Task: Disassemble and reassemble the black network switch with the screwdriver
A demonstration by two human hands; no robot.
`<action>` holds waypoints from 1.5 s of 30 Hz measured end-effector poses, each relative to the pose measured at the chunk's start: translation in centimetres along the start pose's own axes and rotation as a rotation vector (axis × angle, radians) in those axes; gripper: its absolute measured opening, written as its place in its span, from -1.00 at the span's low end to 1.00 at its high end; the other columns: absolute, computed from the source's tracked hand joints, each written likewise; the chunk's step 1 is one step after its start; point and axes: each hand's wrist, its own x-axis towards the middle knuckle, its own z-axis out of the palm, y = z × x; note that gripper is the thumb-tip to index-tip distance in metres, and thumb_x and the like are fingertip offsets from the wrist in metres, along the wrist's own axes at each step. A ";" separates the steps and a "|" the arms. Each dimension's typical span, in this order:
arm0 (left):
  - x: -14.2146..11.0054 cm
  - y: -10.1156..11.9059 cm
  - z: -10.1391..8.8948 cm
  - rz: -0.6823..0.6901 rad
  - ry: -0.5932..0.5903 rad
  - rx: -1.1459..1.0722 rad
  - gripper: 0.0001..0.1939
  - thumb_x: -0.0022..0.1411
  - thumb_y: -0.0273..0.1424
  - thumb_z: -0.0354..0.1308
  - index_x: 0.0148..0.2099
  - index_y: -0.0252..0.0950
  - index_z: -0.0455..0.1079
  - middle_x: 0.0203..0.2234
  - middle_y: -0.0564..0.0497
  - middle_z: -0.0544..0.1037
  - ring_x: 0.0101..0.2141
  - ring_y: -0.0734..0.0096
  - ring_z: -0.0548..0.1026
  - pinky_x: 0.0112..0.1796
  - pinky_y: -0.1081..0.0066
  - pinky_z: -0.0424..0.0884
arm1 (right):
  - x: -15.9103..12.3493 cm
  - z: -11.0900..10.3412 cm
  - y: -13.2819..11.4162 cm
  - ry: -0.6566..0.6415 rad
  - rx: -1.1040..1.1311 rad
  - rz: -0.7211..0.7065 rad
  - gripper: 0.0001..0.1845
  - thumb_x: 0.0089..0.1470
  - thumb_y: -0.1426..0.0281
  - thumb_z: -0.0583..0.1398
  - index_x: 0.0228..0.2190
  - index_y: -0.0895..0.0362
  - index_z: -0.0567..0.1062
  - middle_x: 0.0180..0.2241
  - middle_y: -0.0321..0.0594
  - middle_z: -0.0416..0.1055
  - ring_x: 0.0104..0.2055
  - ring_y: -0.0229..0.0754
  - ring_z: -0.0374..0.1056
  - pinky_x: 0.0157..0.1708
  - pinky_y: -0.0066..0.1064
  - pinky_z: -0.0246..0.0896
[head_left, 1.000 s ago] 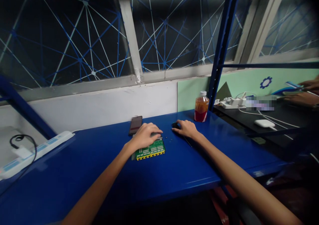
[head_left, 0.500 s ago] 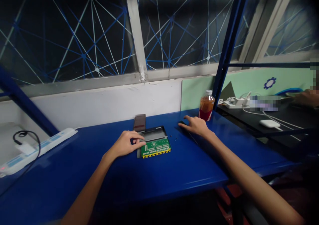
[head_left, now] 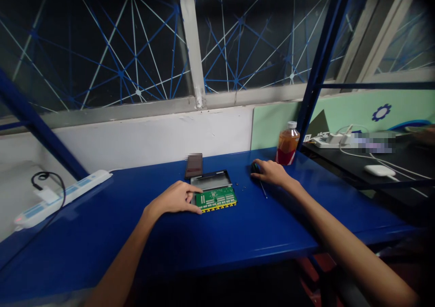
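Note:
My left hand (head_left: 176, 198) grips the left end of a green circuit board (head_left: 219, 196), thumb at its near edge and index finger at its far edge. A row of yellow connectors lines the board's near side. Just behind it lies an open black case part (head_left: 214, 180) with a grey inside. Farther right, my right hand (head_left: 270, 172) has its fingers closed round the dark handle of a screwdriver (head_left: 263, 189). The thin shaft points down toward me, close to the tabletop. Several tiny dark pieces, perhaps screws (head_left: 244, 188), lie between board and screwdriver.
A phone-like dark slab (head_left: 194, 165) lies behind the case. A drink bottle (head_left: 287, 144) stands beyond my right hand. On the left is a white power strip (head_left: 64, 198) with a black cable. Blue frame posts (head_left: 319, 67) rise at both sides; a black table (head_left: 346, 166) adjoins at right.
My right hand has closed round the screwdriver handle, and the shaft now shows. My left thumb and index finger have spread wider across the board's end. The view has shifted slightly.

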 end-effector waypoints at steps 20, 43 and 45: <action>0.2 1.6 0.3 0.057 0.109 0.217 -0.39 -0.13 0.00 0.28 -0.07 -0.26 0.47 -0.44 0.03 0.35 -0.43 0.33 0.33 -0.44 0.45 0.13 | -0.7 -0.4 -1.7 0.226 0.148 -0.145 -0.49 0.14 0.04 0.08 -0.01 0.10 0.37 -0.27 -0.08 0.53 -0.31 -0.03 0.45 -0.53 -0.39 0.07; 0.1 2.1 -0.5 0.208 0.378 0.093 -0.51 -0.11 -0.16 0.34 -0.10 -0.25 0.49 -0.24 -0.03 0.41 -0.25 0.21 0.44 -0.17 0.19 0.33 | -2.3 -2.2 -4.9 0.335 0.417 -0.275 -0.53 0.01 -0.03 0.16 -0.46 0.13 0.52 -0.54 -0.24 0.45 -0.51 -0.23 0.31 -0.49 -0.39 0.05; 0.1 2.1 -0.6 0.232 0.420 0.081 -0.51 -0.10 -0.18 0.34 -0.10 -0.26 0.48 -0.25 -0.03 0.41 -0.23 0.21 0.44 -0.16 0.20 0.34 | -2.4 -2.2 -5.2 0.275 0.515 -0.322 -0.53 -0.04 -0.02 0.21 -0.36 0.15 0.53 -0.52 -0.24 0.45 -0.51 -0.23 0.31 -0.48 -0.39 0.08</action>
